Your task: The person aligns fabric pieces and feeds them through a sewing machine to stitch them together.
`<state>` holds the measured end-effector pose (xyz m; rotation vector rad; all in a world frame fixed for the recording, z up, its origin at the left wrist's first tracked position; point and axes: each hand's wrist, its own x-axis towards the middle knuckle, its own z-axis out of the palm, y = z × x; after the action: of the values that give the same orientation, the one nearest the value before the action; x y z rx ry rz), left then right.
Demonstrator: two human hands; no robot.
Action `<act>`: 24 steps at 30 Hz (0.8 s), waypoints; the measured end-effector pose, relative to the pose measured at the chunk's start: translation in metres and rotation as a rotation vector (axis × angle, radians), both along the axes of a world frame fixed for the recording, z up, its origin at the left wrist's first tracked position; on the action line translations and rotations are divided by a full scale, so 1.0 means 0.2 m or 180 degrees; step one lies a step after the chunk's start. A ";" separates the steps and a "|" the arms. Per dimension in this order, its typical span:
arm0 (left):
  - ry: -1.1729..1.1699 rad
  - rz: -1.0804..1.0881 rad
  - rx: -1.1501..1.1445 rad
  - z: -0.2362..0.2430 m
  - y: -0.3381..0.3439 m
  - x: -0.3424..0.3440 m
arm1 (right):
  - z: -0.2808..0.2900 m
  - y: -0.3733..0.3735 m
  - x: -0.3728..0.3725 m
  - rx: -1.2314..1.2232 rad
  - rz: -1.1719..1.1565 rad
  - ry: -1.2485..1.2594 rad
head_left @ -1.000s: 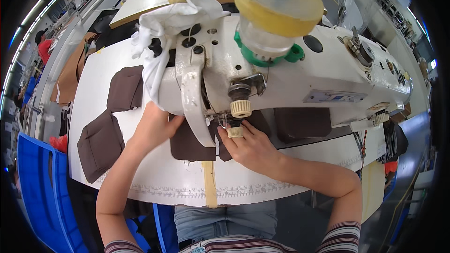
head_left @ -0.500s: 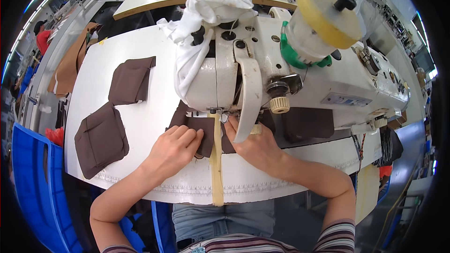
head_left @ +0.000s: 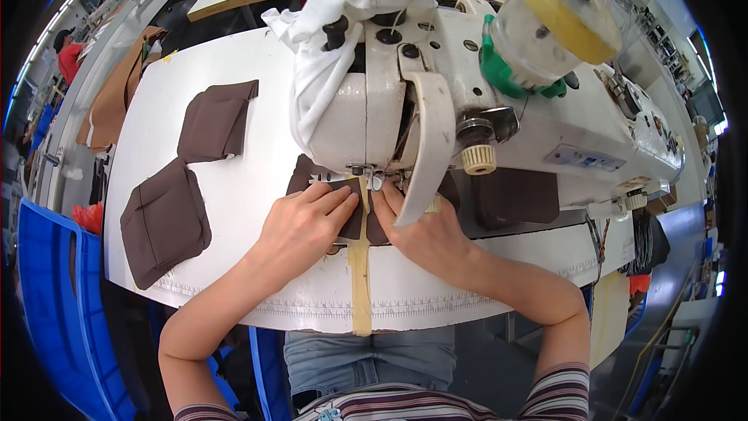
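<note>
A dark brown fabric piece lies beneath the needle area of a white sewing machine. On its left part my left hand rests with bent fingers close together, gripping the cloth. My right hand holds the right part, its fingertips close to the metal presser foot; the machine's curved lever partly covers that hand. Between both hands a yellowish tape strip runs from the machine to the table's front edge. The stitching point itself is hidden.
Two folded brown fabric pieces, one farther and one nearer, lie on the white table at left. A dark brown pad sits under the machine arm. Blue crates stand at lower left. A person in red is far left.
My left hand has shifted right and forward, its fingers stretching out from a tighter curl toward the presser foot. My right hand stays beside the needle area. The whole view has shifted slightly.
</note>
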<state>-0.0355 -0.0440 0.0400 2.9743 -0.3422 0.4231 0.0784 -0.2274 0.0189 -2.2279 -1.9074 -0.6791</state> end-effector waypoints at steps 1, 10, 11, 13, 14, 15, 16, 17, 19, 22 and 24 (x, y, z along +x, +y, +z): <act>-0.0096 0.0040 -0.0012 -0.01 0.00 0.00 | 0.00 0.00 0.00 -0.0004 0.0003 0.0006; -0.0306 0.0068 0.0098 -0.02 -0.03 0.02 | -0.03 0.01 0.03 0.0312 0.0144 -0.0036; -0.0395 -0.0029 0.0129 -0.03 -0.04 0.02 | -0.03 0.01 0.03 0.0368 0.0165 -0.0060; -0.0466 -0.0036 0.0111 -0.04 -0.05 0.01 | -0.03 0.02 0.03 0.0417 0.0183 -0.0088; -0.0528 -0.0035 0.0100 -0.04 -0.05 0.00 | -0.02 0.02 0.03 0.0420 0.0185 -0.0103; -0.0525 -0.0030 0.0095 -0.04 -0.05 0.01 | -0.02 0.02 0.03 0.0422 0.0186 -0.0117; -0.0522 -0.0013 0.0122 -0.04 -0.06 0.01 | -0.02 0.02 0.02 0.0417 0.0190 -0.0113; -0.0524 0.0002 0.0147 -0.03 -0.06 0.01 | -0.01 0.02 0.02 0.0430 0.0182 -0.0131; -0.0524 0.0003 0.0167 -0.03 -0.06 0.02 | -0.01 0.02 0.03 0.0440 0.0176 -0.0147; -0.0527 -0.0010 0.0211 -0.03 -0.06 0.02 | -0.02 0.03 0.03 0.0601 0.0203 -0.0209; -0.0528 -0.0020 0.0224 -0.03 -0.06 0.03 | -0.01 0.02 0.03 0.0618 0.0203 -0.0183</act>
<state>-0.0299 -0.0563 0.0344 3.0122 -0.3900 0.6731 0.0851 -0.2224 0.0165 -2.0426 -1.8414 -0.8859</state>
